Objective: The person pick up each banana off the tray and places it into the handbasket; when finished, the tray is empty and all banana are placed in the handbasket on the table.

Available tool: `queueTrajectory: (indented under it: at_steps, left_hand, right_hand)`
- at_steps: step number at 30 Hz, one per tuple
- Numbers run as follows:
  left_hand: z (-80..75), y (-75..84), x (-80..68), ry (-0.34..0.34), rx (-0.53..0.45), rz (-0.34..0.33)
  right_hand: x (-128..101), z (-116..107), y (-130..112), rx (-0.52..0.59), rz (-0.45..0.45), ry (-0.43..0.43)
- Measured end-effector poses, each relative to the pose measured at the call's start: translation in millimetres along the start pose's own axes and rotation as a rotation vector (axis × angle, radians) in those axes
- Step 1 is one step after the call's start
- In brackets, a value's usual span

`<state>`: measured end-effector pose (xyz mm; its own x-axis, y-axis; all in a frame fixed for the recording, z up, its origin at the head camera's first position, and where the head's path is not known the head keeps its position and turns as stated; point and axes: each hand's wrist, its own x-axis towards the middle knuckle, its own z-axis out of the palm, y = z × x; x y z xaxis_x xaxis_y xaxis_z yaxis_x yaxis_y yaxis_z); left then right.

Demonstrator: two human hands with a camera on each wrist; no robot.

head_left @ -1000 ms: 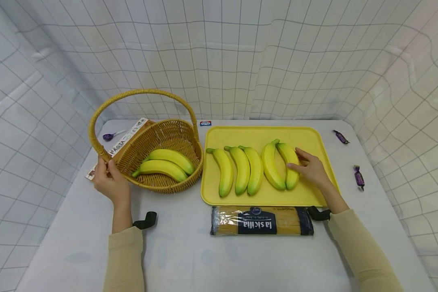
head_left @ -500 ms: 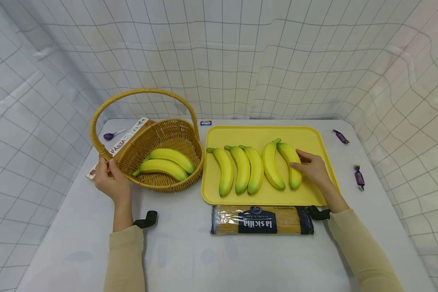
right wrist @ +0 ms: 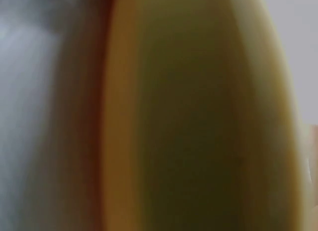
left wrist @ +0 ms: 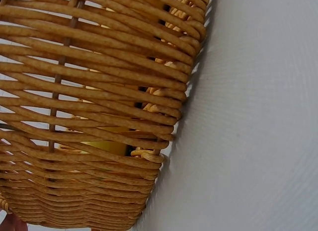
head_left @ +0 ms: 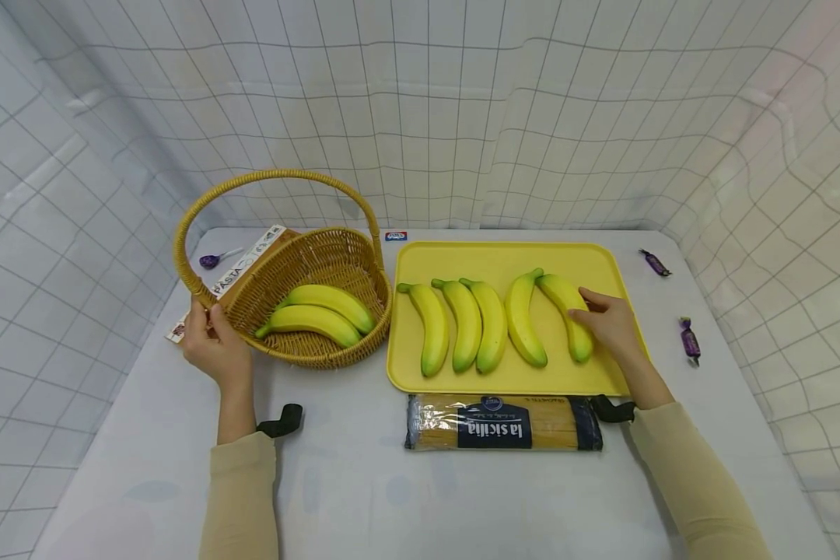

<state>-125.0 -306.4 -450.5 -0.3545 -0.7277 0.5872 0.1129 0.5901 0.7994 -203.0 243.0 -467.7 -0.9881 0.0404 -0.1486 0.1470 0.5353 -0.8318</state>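
A: Item: rightmost banana [head_left: 568, 315] lay on yellow tray [head_left: 493, 260], apart from its four neighbours. Right hand [head_left: 610, 325] rested on its far side, fingers bent over it; a firm grip could not be confirmed.

B: Left hand [head_left: 212, 348] clasped the wicker basket [head_left: 308, 268] at the handle's foot; two bananas lay inside.

A: Risk, as judged: a shallow hold might let the smooth fruit slip and roll onto the worktop [head_left: 350, 490]; the tilted basket could tip.
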Motion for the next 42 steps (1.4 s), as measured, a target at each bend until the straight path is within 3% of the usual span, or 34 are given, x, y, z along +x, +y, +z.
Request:
queueTrajectory:
  at_steps: [13,21,30,42]
  left_hand:
    - [0.2,-3.9,-0.4,-0.005,-0.007,-0.011]
    - [-0.1,-2.3,-0.4,0.001,-0.033,0.003]
    - [1.4,-4.7,0.4,0.003,-0.033,-0.006]
    - [1.7,-5.9,0.8,0.004,-0.034,0.002]
  right_hand:
    - [-1.1,-11.6,-5.7,0.039,0.032,0.090]
    - [-7.3,-17.4,-22.8,0.039,-0.037,0.099]
    - [-15.8,-9.3,-55.4,0.109,-0.121,0.021]
    - [-25.9,22.2,-105.2,0.135,-0.280,-0.127]
